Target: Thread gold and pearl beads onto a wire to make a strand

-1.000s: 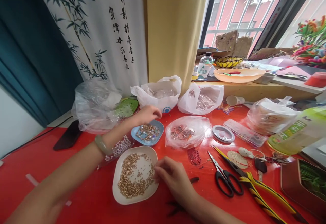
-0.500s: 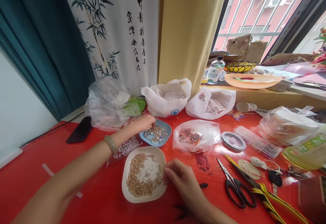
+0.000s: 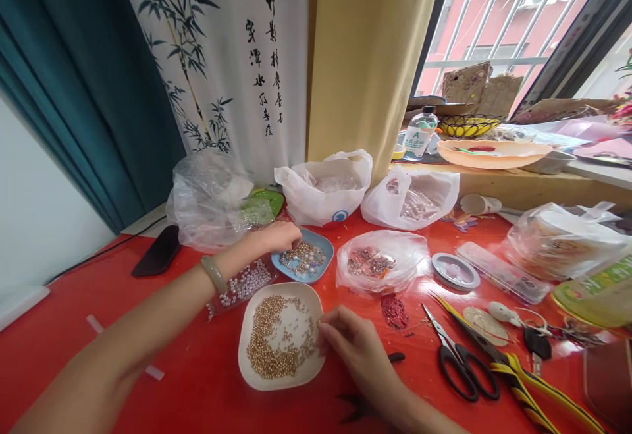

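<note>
My left hand [image 3: 286, 236], with a pale green bangle [image 3: 214, 274] on its wrist, reaches over the blue plate [image 3: 328, 259]. Its fingertips are pinched down at the mixed beads [image 3: 305, 259] there; what they hold, if anything, is too small to see. Nearer to me stands a white plate [image 3: 257, 381] of small gold beads [image 3: 270, 358]. By this plate's right rim, my right hand [image 3: 348, 338] has thumb and fingers closed together, and whatever is in the pinch cannot be made out. A clear packet of pearly beads [image 3: 247, 284] lies under my left forearm.
Scissors [image 3: 459, 361] and yellow-black pliers [image 3: 518, 375] lie to the right, near keys [image 3: 537, 345]. Plastic bags [image 3: 323, 193] line the back, and an open bag of reddish beads [image 3: 378, 263] sits mid-table. A phone [image 3: 157, 251] rests at the left.
The whole view has shifted very slightly. Both hands stay in the same places, left at the blue plate and right beside the white plate.
</note>
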Available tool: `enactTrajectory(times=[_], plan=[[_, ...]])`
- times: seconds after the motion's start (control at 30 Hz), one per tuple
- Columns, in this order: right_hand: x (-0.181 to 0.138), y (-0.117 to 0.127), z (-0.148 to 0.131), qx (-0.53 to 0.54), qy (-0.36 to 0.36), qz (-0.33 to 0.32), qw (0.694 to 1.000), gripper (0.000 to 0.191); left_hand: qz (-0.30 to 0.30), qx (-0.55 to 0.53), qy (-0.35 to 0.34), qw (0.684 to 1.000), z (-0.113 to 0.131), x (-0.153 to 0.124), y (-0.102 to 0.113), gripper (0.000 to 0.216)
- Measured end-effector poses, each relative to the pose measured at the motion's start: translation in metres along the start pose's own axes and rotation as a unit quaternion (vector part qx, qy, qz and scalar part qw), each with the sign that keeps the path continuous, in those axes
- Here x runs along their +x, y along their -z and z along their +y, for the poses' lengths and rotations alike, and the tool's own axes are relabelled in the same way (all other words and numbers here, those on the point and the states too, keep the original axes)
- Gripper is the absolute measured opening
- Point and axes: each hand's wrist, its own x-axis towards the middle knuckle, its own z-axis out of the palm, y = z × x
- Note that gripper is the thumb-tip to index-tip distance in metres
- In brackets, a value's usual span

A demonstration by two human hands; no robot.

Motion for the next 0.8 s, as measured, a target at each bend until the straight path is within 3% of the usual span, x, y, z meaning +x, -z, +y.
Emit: enactTrajectory(times=[0.53,0.8], plan=[[0.001,-0.001,0.0,0.005,-0.007,0.008,1.0,0.02,0.024,0.001,0.02,1.0,0.001,-0.003,0.007,0.022],[0.004,0.002,0.005,0.045,-0.017,0.009,0.999,0.022,0.087,-0.029,0.03,0.995,0.011,-0.024,0.014,0.019]])
